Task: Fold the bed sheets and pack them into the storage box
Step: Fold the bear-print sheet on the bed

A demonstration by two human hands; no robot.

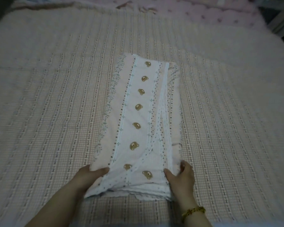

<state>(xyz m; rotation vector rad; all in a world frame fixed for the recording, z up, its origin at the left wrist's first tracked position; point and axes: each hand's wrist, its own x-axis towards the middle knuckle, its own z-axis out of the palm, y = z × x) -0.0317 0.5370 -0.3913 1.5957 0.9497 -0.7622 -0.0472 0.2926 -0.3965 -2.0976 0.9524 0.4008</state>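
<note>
1. The bed sheet (143,112) lies on the bed (39,95), already folded into a long narrow strip.
2. The left hand (90,173) and right hand (181,176) grip its near corners, thumbs on top.
3. Crosswise folds and packing likely remain; no storage box is visible.

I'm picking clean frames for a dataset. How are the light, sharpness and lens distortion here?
Head view: dim, flat light, no glare or hard shadows; the folded sheet is fairly sharp, bear print readable; left hand and right hand slightly soft; bedspread stripes bow toward the edges; pink bedding at the top is blurred.
</note>
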